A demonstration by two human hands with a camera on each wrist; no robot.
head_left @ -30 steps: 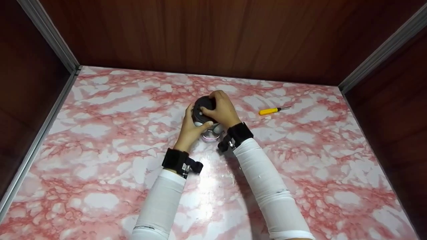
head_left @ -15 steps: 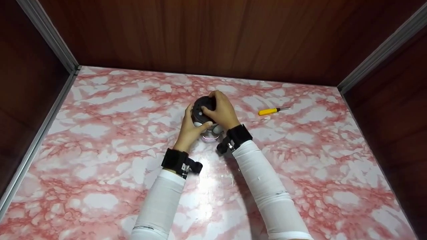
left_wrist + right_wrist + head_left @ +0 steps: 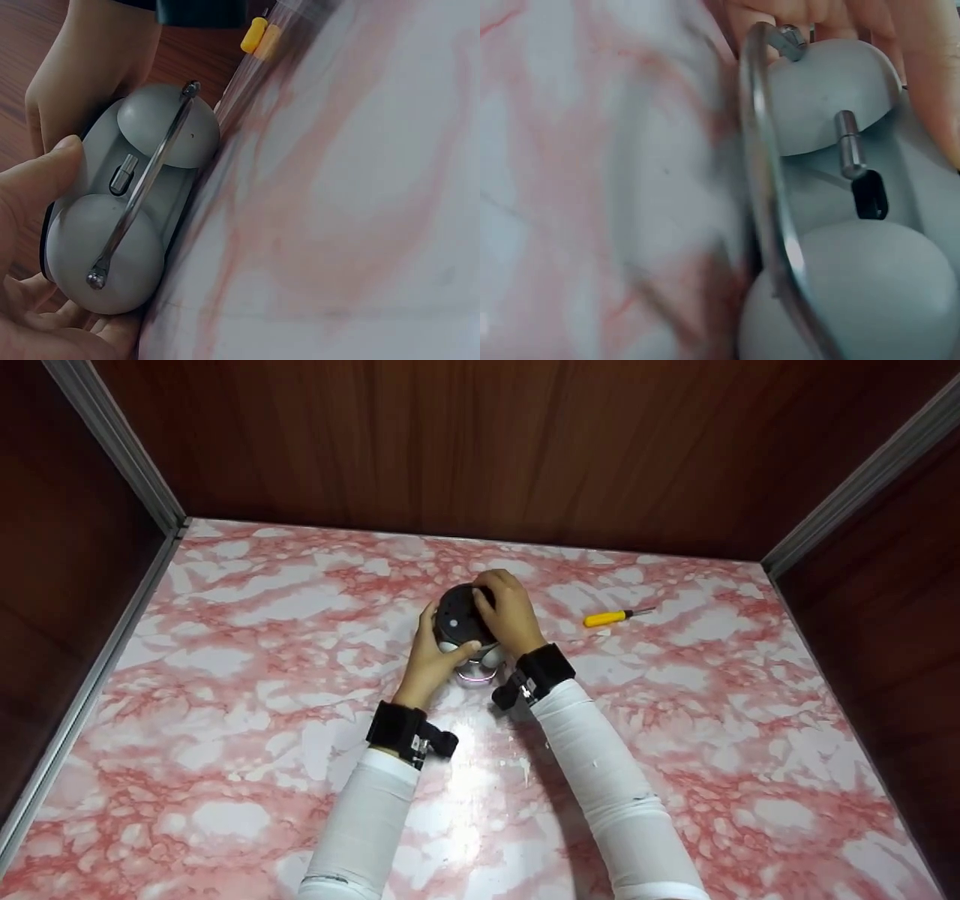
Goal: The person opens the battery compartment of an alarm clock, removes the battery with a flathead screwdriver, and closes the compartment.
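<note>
A twin-bell alarm clock [image 3: 463, 611] is held near the middle of the table, its dark back facing up and its bells toward me. My left hand [image 3: 433, 658] grips the clock's left side, thumb beside the bells. My right hand [image 3: 516, 613] holds the clock's right side, with its thumb and fingers bent at the edge of the back. In the left wrist view the grey bells [image 3: 105, 251], the metal handle [image 3: 146, 184] and the small hammer [image 3: 124, 174] show. The right wrist view has the hammer [image 3: 847, 142] between both bells. My right fingertips are partly hidden.
A yellow-handled screwdriver [image 3: 606, 619] lies on the table to the right of the clock. Dark wood panels [image 3: 480, 450] enclose the back and both sides of the red-and-white marbled tabletop [image 3: 225, 720].
My right thumb has slid away from the middle of the clock's back toward its upper right edge. My left hand keeps its grip. The head view has shifted slightly.
</note>
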